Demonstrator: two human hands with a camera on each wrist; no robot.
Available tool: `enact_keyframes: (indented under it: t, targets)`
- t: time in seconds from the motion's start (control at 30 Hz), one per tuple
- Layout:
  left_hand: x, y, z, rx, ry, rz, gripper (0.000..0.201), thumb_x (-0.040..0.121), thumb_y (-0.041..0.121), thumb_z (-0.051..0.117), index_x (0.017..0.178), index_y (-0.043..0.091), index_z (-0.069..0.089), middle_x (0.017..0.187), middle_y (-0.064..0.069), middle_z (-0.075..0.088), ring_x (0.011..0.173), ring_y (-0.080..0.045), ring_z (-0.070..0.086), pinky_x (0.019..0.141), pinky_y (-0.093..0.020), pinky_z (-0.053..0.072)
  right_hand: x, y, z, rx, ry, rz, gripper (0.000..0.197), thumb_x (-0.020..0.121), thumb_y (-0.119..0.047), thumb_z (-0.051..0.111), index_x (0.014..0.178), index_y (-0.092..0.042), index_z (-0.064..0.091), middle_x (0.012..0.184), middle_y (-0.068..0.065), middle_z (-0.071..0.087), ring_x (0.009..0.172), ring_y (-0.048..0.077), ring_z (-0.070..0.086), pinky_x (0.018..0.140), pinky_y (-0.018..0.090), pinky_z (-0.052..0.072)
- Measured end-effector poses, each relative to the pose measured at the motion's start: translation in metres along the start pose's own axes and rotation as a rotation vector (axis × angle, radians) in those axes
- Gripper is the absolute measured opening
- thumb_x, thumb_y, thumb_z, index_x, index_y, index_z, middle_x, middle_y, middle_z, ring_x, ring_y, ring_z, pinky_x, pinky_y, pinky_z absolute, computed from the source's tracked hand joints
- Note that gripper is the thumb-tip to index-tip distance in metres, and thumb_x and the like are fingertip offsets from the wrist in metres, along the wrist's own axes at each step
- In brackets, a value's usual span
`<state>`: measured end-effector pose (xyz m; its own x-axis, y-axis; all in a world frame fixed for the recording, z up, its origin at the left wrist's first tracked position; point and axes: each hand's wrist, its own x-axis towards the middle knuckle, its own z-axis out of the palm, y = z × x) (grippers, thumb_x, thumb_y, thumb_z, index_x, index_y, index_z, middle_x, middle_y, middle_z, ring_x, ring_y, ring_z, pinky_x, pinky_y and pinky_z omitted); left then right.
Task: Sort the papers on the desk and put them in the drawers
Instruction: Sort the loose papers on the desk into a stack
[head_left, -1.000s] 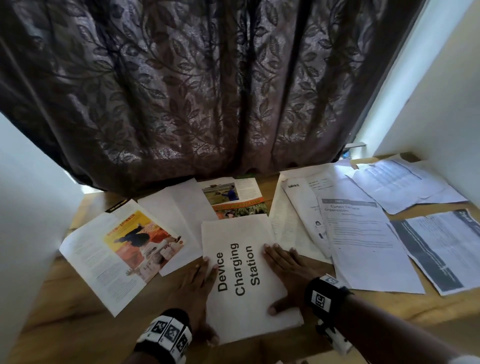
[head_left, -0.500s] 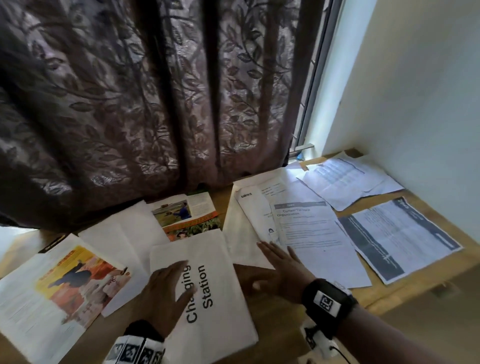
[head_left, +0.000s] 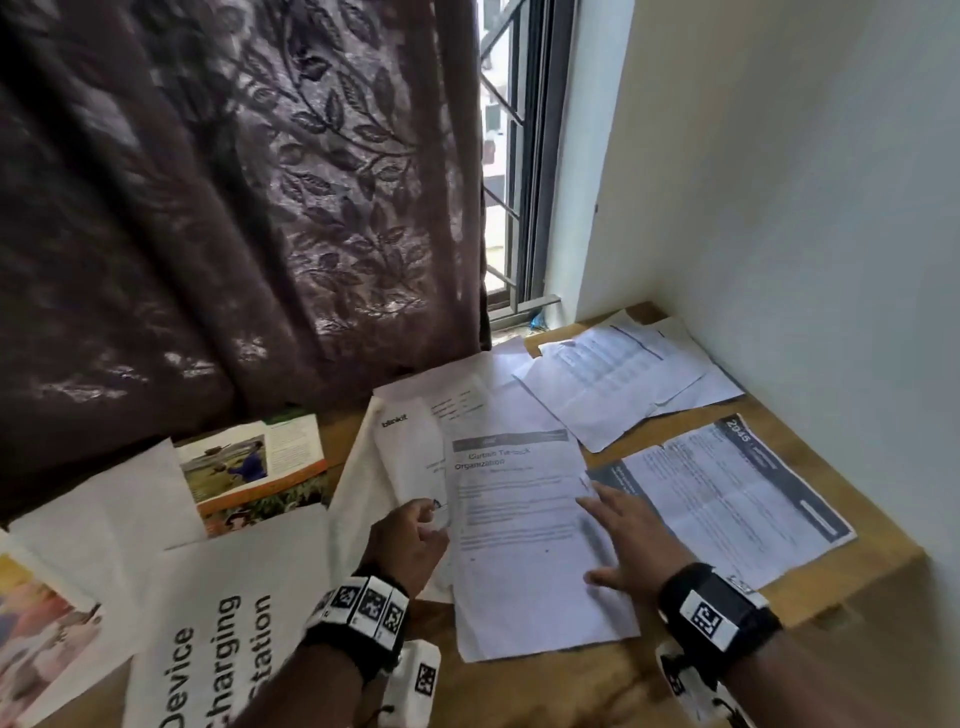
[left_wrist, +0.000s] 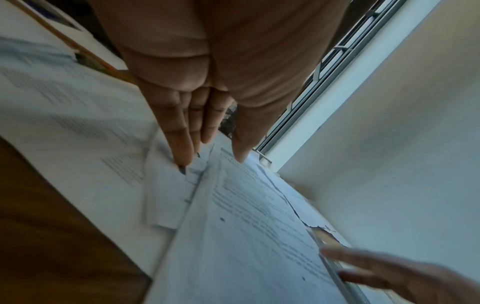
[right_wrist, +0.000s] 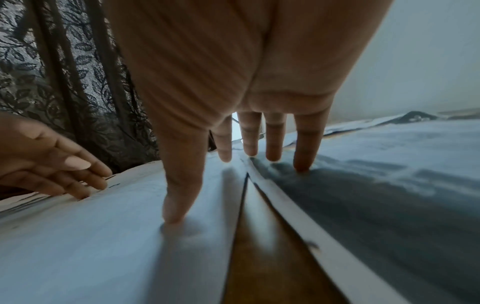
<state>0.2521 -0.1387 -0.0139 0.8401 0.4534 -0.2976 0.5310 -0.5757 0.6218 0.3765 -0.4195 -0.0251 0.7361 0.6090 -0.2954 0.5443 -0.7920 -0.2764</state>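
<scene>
Papers lie scattered over the tabletop (head_left: 524, 691). The "Organization" sheet (head_left: 524, 545) sits near the front edge, overlapping the "blinkit" sheet (head_left: 410, 457) and meeting the dark-bordered form (head_left: 727, 499) toward the right edge.

Right hand (head_left: 623, 545): fingers (right_wrist: 302, 156) spread and straight, flat across the right edge of the Organization sheet; little finger lands on the dark-bordered form. Left hand (head_left: 408, 540): fingers (left_wrist: 182, 148) close together, tips touching paper at the sheet's left edge; whether they pinch it I cannot tell.

Step judged: gathering this sheet for sorting. No drawers in view.

To do it well: press lightly and slide the sheet toward the front edge to free a margin. Lift the right little finger first, else the form will drag along. Keep the left fingers down on the blinkit sheet as an anchor.
</scene>
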Motion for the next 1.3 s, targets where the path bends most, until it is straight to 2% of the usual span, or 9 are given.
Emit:
enact_keyframes:
  t: [0.13, 0.33, 0.5, 0.6, 0.77, 0.9, 1.03, 1.2, 1.3]
  targets:
    - [0.022, 0.019, 0.022, 0.058, 0.009, -0.149, 0.061, 0.080, 0.038, 0.070, 0.133, 0.014, 0.051, 0.129, -0.005, 0.061, 0.116, -0.023, 0.058, 0.099, -0.029, 0.046, 0.002, 0.014, 0.001, -0.010, -0.026, 0.015, 0.092, 0.073, -0.059, 0.076, 0.150, -0.036, 0.032, 0.162, -0.007, 0.021, 0.145, 0.022, 0.025, 0.113, 0.040, 0.036]
    - [0.031, 0.038, 0.045, 0.018, 0.022, -0.285, 0.073, 0.080, 0.034, 0.073, 0.141, 0.011, 0.040, 0.117, -0.003, 0.067, 0.114, -0.023, 0.059, 0.096, -0.026, 0.044, 0.003, 0.022, 0.007, 0.043, -0.003, -0.008, 0.090, 0.071, -0.064, 0.074, 0.146, -0.041, 0.030, 0.162, -0.011, 0.016, 0.142, 0.022, 0.024, 0.106, 0.047, 0.040]
    - [0.029, 0.050, 0.051, 0.039, 0.053, -0.281, 0.059, 0.072, 0.047, 0.079, 0.119, 0.018, 0.060, 0.113, -0.004, 0.067, 0.103, -0.023, 0.064, 0.087, -0.027, 0.050, 0.004, 0.026, 0.008, 0.067, -0.015, -0.019, 0.090, 0.070, -0.064, 0.074, 0.145, -0.042, 0.030, 0.161, -0.012, 0.014, 0.141, 0.023, 0.023, 0.103, 0.048, 0.040]
    - [0.029, 0.052, 0.054, 0.025, 0.082, -0.269, 0.069, 0.065, 0.062, 0.077, 0.115, 0.017, 0.062, 0.116, -0.010, 0.062, 0.103, -0.028, 0.062, 0.088, -0.033, 0.052, 0.004, 0.027, 0.008, 0.065, -0.002, -0.027, 0.090, 0.070, -0.065, 0.074, 0.145, -0.042, 0.030, 0.161, -0.011, 0.014, 0.141, 0.023, 0.023, 0.103, 0.048, 0.039]
    - [0.024, 0.058, 0.053, -0.104, 0.201, -0.204, 0.030, 0.085, 0.028, 0.071, 0.109, 0.013, 0.063, 0.114, -0.006, 0.069, 0.105, -0.027, 0.063, 0.089, -0.030, 0.051, 0.004, 0.030, 0.009, 0.058, -0.006, -0.050, 0.091, 0.072, -0.068, 0.070, 0.148, -0.042, 0.026, 0.162, -0.010, 0.012, 0.143, 0.023, 0.020, 0.108, 0.047, 0.036]
    - [0.010, 0.053, 0.042, -0.170, 0.251, -0.154, 0.023, 0.084, 0.029, 0.072, 0.104, 0.019, 0.065, 0.103, 0.005, 0.070, 0.093, -0.017, 0.063, 0.082, -0.026, 0.050, 0.013, 0.034, 0.007, 0.174, 0.061, -0.075, 0.091, 0.079, -0.067, 0.066, 0.153, -0.029, 0.030, 0.161, -0.002, 0.028, 0.145, 0.021, 0.026, 0.117, 0.036, 0.023]
    - [-0.009, 0.035, 0.017, -0.342, 0.263, -0.107, 0.020, 0.084, 0.027, 0.074, 0.102, 0.023, 0.068, 0.099, 0.007, 0.073, 0.092, -0.015, 0.068, 0.082, -0.034, 0.057, 0.024, 0.014, -0.005, 0.495, 0.221, -0.055, 0.078, 0.083, -0.052, 0.074, 0.146, -0.017, 0.044, 0.142, 0.001, 0.052, 0.129, 0.020, 0.049, 0.106, 0.030, 0.037]
    - [-0.046, -0.002, -0.027, -0.489, 0.314, -0.071, 0.016, 0.086, 0.019, 0.073, 0.100, 0.027, 0.069, 0.087, 0.013, 0.074, 0.081, -0.002, 0.071, 0.063, -0.016, 0.052, 0.032, -0.043, 0.000, 0.869, 0.003, -0.014, 0.078, 0.073, -0.065, 0.073, 0.138, -0.027, 0.051, 0.116, -0.006, 0.069, 0.098, 0.008, 0.068, 0.085, 0.034, 0.059]
    - [-0.068, -0.030, -0.047, -0.521, 0.369, -0.109, 0.016, 0.087, 0.015, 0.071, 0.101, 0.022, 0.069, 0.082, 0.015, 0.073, 0.073, 0.007, 0.068, 0.059, -0.008, 0.048, 0.035, -0.083, 0.008, 0.970, -0.092, 0.003, 0.047, 0.088, -0.041, 0.073, 0.130, -0.023, 0.059, 0.102, -0.004, 0.075, 0.091, 0.010, 0.071, 0.072, 0.029, 0.060]
